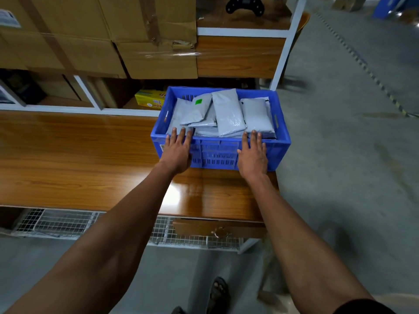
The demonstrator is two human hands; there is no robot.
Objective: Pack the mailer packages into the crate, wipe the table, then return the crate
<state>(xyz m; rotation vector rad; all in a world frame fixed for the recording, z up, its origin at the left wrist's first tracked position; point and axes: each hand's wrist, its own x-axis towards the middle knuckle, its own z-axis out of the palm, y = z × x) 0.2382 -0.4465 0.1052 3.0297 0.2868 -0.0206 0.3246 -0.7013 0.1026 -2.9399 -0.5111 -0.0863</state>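
Hands are reaching out together in the head view, both arms stretched forward over a glossy wooden table (90, 155). The left hand (178, 150) is lying flat with its fingers straight and slightly spread, the fingertips resting over the near rim of a blue crate (281, 141) and the palm against its near wall. The right hand (252, 152) is lying the same way further right along that wall, fingers straight and close together, tips reaching the rim. Neither hand is curling round anything.

The crate is sitting at the far right end of the table, close to its right edge. Grey mailer packages (229, 114) are lying inside it, overlapping one another and filling it nearly to the rim; one on the left is bearing a small green sticker (198, 101).

Behind the table, large taped cardboard boxes (97, 35) are standing on a white-framed shelf, and a yellow box (149, 99) is showing beneath them, just beside the crate's far left corner. Under the table's near edge, a white wire mesh rack (68, 223) is running along, and a sandalled foot (218, 291) is standing on the grey floor.
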